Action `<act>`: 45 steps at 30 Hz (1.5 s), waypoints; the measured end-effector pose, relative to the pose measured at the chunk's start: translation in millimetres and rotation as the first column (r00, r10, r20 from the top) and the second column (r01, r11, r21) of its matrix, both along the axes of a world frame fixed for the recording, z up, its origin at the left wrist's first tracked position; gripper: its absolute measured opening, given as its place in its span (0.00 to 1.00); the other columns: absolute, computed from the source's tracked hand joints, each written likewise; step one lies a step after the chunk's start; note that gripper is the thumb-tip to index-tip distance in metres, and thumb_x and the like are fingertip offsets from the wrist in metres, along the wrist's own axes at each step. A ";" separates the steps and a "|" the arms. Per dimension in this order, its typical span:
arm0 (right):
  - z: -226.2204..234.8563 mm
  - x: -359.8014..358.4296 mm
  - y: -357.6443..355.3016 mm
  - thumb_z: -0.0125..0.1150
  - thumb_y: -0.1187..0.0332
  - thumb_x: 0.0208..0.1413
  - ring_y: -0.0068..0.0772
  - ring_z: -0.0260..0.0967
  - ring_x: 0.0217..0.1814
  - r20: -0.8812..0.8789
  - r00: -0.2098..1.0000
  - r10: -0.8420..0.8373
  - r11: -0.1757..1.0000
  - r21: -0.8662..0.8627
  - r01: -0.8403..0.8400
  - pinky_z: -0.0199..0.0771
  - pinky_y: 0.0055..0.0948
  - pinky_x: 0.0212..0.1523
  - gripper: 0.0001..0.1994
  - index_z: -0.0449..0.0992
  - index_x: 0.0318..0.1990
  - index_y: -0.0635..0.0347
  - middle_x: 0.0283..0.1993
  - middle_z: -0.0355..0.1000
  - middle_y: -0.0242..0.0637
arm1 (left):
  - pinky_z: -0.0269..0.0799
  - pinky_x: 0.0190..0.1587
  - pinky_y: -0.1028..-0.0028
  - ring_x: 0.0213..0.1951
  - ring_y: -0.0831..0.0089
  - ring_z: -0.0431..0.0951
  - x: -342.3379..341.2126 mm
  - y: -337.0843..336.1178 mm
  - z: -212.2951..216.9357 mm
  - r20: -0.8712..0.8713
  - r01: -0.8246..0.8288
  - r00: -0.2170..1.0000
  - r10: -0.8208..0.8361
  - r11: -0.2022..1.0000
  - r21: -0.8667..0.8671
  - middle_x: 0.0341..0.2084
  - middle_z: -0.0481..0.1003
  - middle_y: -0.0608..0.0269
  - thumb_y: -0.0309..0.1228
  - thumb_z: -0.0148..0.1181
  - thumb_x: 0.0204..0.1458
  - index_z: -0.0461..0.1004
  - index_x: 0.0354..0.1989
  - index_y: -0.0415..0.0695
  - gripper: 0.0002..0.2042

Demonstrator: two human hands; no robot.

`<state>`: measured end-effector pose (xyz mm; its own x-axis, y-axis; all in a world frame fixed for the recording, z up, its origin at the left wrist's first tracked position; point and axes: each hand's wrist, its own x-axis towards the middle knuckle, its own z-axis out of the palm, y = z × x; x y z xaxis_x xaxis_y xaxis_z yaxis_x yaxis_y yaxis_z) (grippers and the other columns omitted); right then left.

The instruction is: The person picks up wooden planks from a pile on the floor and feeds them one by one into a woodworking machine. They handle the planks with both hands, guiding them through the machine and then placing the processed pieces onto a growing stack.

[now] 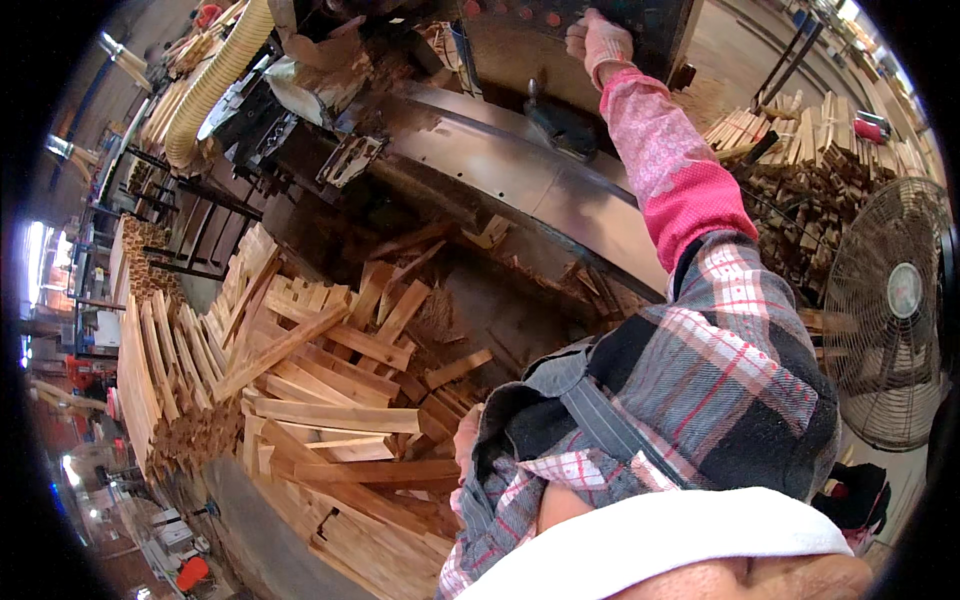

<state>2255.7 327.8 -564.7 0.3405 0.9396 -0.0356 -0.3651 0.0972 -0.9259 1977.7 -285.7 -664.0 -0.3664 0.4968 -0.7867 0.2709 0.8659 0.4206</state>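
My right hand (603,44) in a pale pink knit glove reaches far forward against a dark machine panel (640,25). Its fingers look curled together, and whatever lies under them is hidden. Just left of it, red round buttons (553,19) sit in a row on the panel. Below stretches the machine's smooth metal bed (520,180), with a dark fitting (560,130) on it. My left hand (466,440) hangs low beside my apron, mostly covered by my sleeve and clothing. Its fingers cannot be made out. Near it lies a jumbled heap of wooden strips (370,390).
A yellow ribbed hose (215,80) drops to the machine at upper left. Wood strips in stacks (165,350) stand at left; another pile (810,200) is at right. A large caged fan (893,310) stands close on my right. Sawdust (435,315) lies below the bed.
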 end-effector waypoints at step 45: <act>-191.8 -259.8 -587.0 0.63 0.61 0.55 0.33 0.72 0.54 0.335 -0.561 0.757 -0.216 -0.682 -0.699 0.69 0.27 0.56 0.26 0.72 0.59 0.65 0.53 0.76 0.43 | 0.70 0.50 0.79 0.45 0.73 0.77 -116.4 -254.4 -123.0 0.627 -0.737 0.475 0.617 -0.110 0.667 0.42 0.80 0.62 0.28 0.69 0.52 0.79 0.45 0.40 0.13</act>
